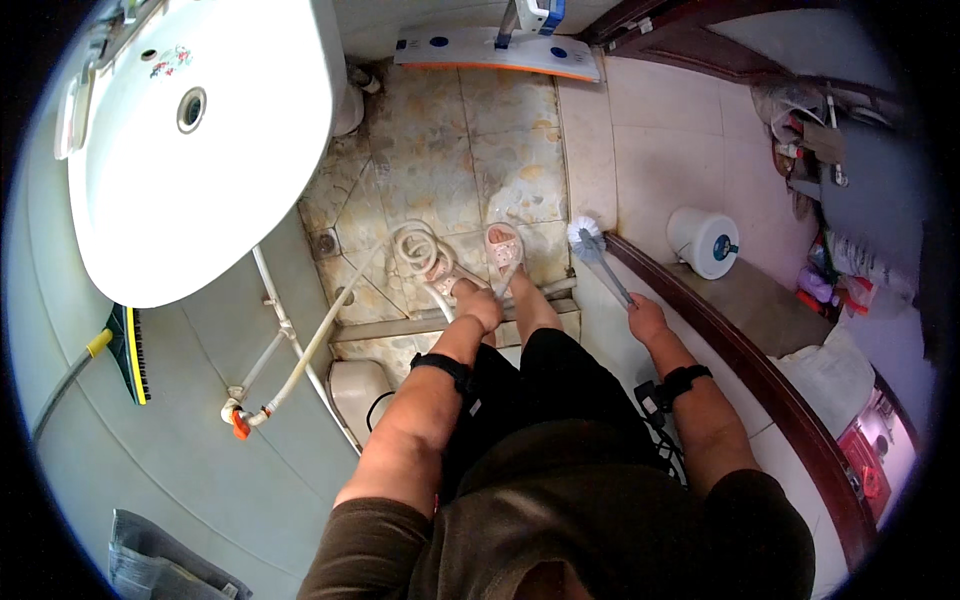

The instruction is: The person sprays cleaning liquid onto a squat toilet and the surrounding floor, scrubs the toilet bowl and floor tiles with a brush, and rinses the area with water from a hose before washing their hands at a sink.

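My left hand (480,308) is closed around a pale flexible hose (417,250), and a short end of it seems to stick out past the fingers. The hose loops in coils in front of my feet and runs back to a pipe with an orange-handled valve (240,424) on the left. In my right hand (648,318) is the grey handle of a toilet brush (604,270). Its round white bristle head points away from me, close to the dark red door sill.
A white washbasin (210,225) fills the upper left. Beneath it, a floor drain (325,242) sits in wet-looking tiles. A wide flat mop (480,56) lies at the far wall. A green brush (128,355) hangs left. Beyond the sill (740,350) stands a white bucket (703,242).
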